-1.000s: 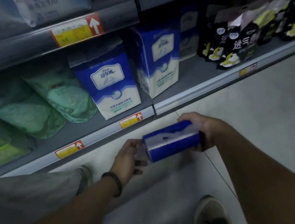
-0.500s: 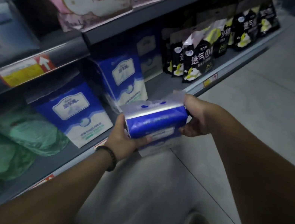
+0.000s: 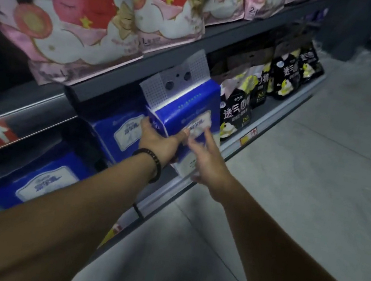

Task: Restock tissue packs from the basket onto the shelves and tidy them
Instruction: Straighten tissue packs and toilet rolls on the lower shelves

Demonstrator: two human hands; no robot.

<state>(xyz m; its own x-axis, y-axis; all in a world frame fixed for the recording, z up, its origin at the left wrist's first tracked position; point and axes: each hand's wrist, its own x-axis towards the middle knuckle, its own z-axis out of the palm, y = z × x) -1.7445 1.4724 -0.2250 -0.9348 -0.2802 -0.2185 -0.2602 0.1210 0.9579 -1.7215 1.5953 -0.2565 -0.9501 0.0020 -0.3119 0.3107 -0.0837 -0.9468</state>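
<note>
While left hand (image 3: 158,141) grips — pack (image 3: 184,115) above.

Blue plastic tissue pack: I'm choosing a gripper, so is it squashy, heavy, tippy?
Probably squashy: the blue plastic tissue pack has a thin film flap. Likely light: the left hand grips one edge. Standing upright, it may tip.

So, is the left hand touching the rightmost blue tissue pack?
Touching. The head view shows the left hand gripping the rightmost blue tissue pack at its left edge.
</note>
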